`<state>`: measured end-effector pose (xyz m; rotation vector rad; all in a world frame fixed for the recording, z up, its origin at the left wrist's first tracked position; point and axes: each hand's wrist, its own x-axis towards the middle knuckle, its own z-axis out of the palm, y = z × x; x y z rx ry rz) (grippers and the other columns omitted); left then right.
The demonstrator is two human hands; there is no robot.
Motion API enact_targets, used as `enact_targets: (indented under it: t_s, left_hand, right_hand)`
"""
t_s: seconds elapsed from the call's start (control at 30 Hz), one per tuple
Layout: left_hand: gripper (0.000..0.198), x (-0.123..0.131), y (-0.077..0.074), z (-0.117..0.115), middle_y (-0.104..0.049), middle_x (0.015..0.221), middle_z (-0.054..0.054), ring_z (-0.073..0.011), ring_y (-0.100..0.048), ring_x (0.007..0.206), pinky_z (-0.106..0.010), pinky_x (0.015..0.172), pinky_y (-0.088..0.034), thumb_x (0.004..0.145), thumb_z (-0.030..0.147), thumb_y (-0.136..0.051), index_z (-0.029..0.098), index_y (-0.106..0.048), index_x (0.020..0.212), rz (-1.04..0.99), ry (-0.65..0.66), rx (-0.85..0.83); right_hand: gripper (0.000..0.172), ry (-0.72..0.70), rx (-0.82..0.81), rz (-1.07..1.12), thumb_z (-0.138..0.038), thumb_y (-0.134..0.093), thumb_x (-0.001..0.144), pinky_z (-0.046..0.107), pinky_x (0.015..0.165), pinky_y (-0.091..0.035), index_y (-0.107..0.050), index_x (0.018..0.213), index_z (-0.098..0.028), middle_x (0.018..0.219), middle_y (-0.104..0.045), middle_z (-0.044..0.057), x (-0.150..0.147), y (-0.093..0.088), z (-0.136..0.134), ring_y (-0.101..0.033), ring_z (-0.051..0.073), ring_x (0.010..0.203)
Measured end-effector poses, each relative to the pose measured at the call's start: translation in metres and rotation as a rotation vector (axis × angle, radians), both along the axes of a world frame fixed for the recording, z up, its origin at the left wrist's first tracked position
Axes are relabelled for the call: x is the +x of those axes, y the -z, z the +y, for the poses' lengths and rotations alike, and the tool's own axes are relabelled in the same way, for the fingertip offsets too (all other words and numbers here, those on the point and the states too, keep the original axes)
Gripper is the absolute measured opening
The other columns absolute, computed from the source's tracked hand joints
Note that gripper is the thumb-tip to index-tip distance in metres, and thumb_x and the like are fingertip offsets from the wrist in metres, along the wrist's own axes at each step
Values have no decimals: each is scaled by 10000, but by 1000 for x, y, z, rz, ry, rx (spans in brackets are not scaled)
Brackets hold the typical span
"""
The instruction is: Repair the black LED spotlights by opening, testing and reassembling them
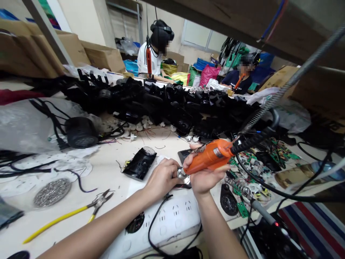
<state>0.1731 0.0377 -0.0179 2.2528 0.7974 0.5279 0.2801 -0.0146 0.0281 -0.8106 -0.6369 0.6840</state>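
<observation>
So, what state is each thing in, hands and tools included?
Driver: gripped, tilted
Right hand: closed around the driver
Left hand: curled beside the driver's front end
Pliers: jaws open, lying flat
Power strip: several sockets bare
Grey tool: red light lit
Metal bits: heaped

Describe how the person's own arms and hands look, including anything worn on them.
The left hand and right hand are ungloved. The left forearm and right forearm are bare to the picture's edge, with no sleeve, watch or bracelet showing. Some fingers are hidden, so rings can't be ruled out.
</observation>
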Motion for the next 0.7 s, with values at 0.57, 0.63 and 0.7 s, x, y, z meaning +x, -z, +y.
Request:
enact_targets:
  t_s: [0.57, 0.63, 0.7]
  left_hand:
    - [203, 0, -1, 2, -653, 703, -17, -198, -584, 784, -276, 673, -422, 742, 180, -719, 187, -595, 580, 43, 14, 40]
    - [149, -2, -2, 3, -693, 758, -25, -199, -614, 797, -286, 703, -450, 765, 192, -704, 188, -653, 624, 35, 13, 52]
    - [104, -5, -3, 4, -733, 866, -34, -203, -642, 848, -302, 770, -471, 796, 189, -678, 199, -715, 700, 25, 13, 61]
  right_hand:
    - [763, -51, -100, -149, -926, -390, 582, 317, 447, -453, -610, 736, -212, 449, -514, -37, -4, 2, 14, -490, 156, 379]
    - [797, -47, -98, -115, -935, -386, 573, 293, 399, -411, -619, 773, -199, 451, -517, -37, -4, 0, 13, -459, 143, 353]
    - [833, -47, -85, -72, -945, -397, 551, 273, 364, -381, -622, 808, -185, 462, -527, -31, -3, -4, 11, -441, 136, 346]
